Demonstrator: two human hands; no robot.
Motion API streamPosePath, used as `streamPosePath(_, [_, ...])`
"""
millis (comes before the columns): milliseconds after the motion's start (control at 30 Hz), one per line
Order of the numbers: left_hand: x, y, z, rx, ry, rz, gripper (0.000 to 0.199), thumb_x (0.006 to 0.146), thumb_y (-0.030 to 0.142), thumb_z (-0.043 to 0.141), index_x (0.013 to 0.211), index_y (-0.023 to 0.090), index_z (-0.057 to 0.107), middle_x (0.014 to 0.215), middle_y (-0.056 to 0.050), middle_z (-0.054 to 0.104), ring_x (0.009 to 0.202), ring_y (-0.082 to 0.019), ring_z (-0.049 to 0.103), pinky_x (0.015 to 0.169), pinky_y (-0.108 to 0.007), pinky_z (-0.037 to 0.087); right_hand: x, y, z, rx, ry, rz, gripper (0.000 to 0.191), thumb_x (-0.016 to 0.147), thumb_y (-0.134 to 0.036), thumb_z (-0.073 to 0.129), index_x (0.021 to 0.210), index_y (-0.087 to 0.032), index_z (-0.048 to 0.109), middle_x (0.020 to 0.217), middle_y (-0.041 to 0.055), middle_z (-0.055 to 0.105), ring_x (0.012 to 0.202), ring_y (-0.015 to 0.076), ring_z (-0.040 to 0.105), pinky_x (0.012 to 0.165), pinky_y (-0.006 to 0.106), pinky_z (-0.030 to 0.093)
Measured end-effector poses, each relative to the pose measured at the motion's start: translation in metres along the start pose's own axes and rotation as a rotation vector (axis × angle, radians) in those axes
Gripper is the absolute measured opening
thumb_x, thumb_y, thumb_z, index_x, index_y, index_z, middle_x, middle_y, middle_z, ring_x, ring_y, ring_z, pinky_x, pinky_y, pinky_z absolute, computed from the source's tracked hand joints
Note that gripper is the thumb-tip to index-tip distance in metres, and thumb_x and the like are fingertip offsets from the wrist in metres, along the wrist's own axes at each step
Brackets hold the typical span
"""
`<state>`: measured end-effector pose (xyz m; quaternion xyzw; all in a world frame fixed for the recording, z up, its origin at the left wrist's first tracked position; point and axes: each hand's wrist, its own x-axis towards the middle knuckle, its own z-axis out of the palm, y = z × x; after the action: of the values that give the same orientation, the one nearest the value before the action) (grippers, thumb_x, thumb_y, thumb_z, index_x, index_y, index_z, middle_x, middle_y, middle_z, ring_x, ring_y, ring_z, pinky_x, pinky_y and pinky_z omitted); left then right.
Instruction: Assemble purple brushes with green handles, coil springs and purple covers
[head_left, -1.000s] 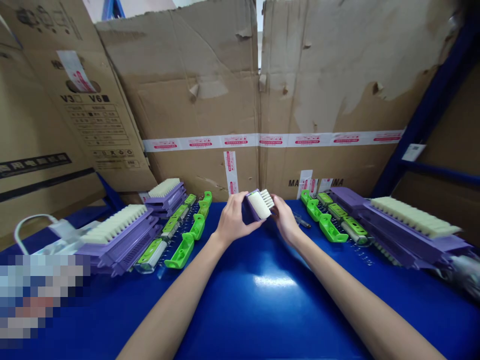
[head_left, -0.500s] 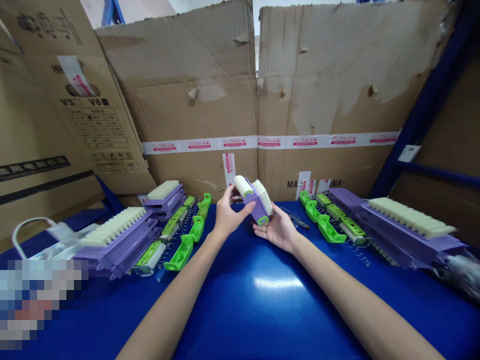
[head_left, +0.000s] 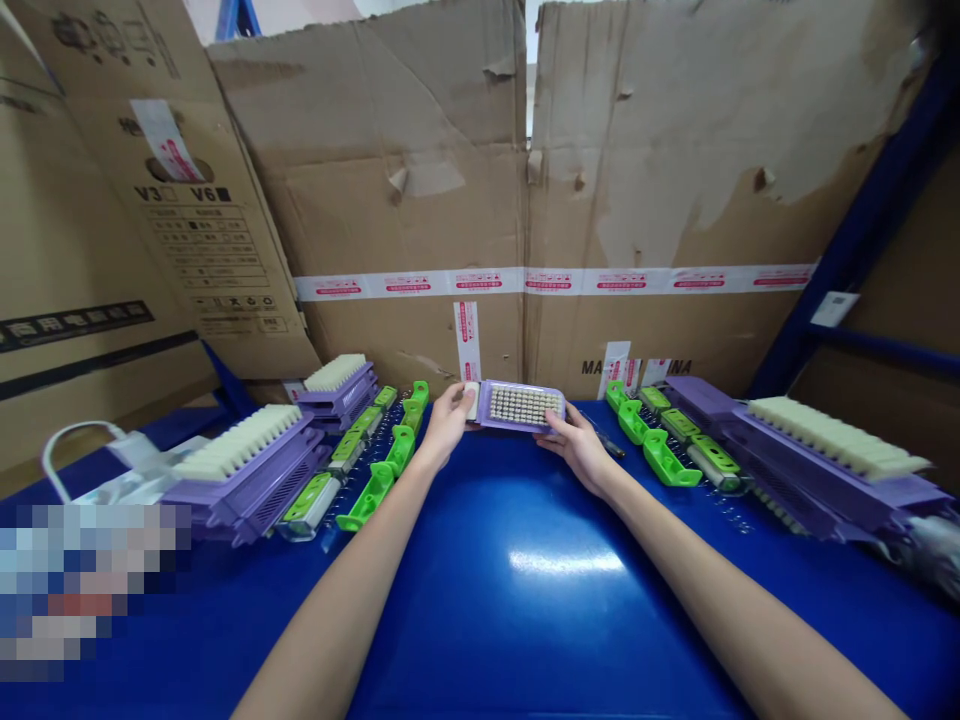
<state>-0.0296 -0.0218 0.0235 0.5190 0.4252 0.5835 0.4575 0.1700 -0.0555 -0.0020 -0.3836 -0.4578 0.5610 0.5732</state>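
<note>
Between my two hands a purple brush point(head_left: 517, 405) is held up above the blue table, its face of cream bristle tufts turned toward me. My left hand point(head_left: 450, 425) is closed on its left end, where a cream-white piece shows beside the fingers. At the other end, my right hand point(head_left: 583, 452) pinches the purple frame, thumb on the front edge and fingers behind. The back of the brush is hidden. Just beyond my right hand lies a dark thin tool point(head_left: 611, 445), partly covered.
To the left, stacked purple brush parts with cream bristles point(head_left: 240, 440), green-topped pieces point(head_left: 307, 500) and bright green brackets point(head_left: 373, 497) line the blue table point(head_left: 495, 620). Similar purple bristled parts point(head_left: 832, 435) and green brackets point(head_left: 667, 460) lie right. Cardboard point(head_left: 405, 220) stands behind.
The brush has turned from a tilted, upright pose to lying sideways, bristle face toward me. My left hand has shifted to its left end and my right hand now pinches the right end.
</note>
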Motion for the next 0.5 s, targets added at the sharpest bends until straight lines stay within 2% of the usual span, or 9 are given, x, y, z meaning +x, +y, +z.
streamPosePath(100, [-0.0035, -0.0014, -0.0006, -0.043, -0.079, -0.094, 0.034, 0.077, 0.036, 0.065, 0.102, 0.015, 0.057, 0.079, -0.006, 0.066, 0.07, -0.019, 0.065, 0.06, -0.036, 0.057, 0.0009, 0.002, -0.0028, -0.07, 0.019, -0.064, 0.053, 0.075, -0.043, 0.063, 0.123, -0.029, 0.045, 0.128, 0.0038, 0.054, 0.104, 0.0201, 0.059, 0.08, 0.035, 0.053])
streamPosePath(167, [-0.005, -0.0011, -0.0015, -0.083, -0.117, -0.132, 0.033, 0.076, 0.035, 0.067, 0.1, 0.015, 0.057, 0.074, -0.005, 0.066, 0.067, -0.018, 0.065, 0.06, -0.036, 0.058, 0.0002, 0.0024, -0.0017, -0.08, 0.034, -0.076, 0.056, 0.075, -0.046, 0.062, 0.125, -0.03, 0.042, 0.13, 0.0045, 0.052, 0.107, 0.0212, 0.057, 0.075, 0.034, 0.054])
streamPosePath(267, [-0.0049, -0.0013, -0.003, -0.128, -0.145, -0.18, 0.034, 0.072, 0.035, 0.071, 0.097, 0.015, 0.057, 0.072, -0.005, 0.066, 0.066, -0.018, 0.066, 0.058, -0.036, 0.058, -0.0014, 0.0014, 0.0017, -0.048, 0.065, -0.05, 0.059, 0.074, -0.047, 0.063, 0.125, -0.029, 0.041, 0.127, 0.0056, 0.053, 0.101, 0.0216, 0.06, 0.069, 0.033, 0.055])
streamPosePath(500, [-0.0052, -0.0038, -0.0024, -0.091, -0.121, -0.237, 0.036, 0.07, 0.034, 0.073, 0.095, 0.015, 0.055, 0.071, -0.005, 0.067, 0.061, -0.018, 0.066, 0.053, -0.033, 0.058, -0.0018, -0.0022, 0.0034, -0.034, 0.066, -0.006, 0.042, 0.075, -0.046, 0.061, 0.109, -0.026, 0.049, 0.115, 0.005, 0.061, 0.09, 0.02, 0.063, 0.062, 0.031, 0.055])
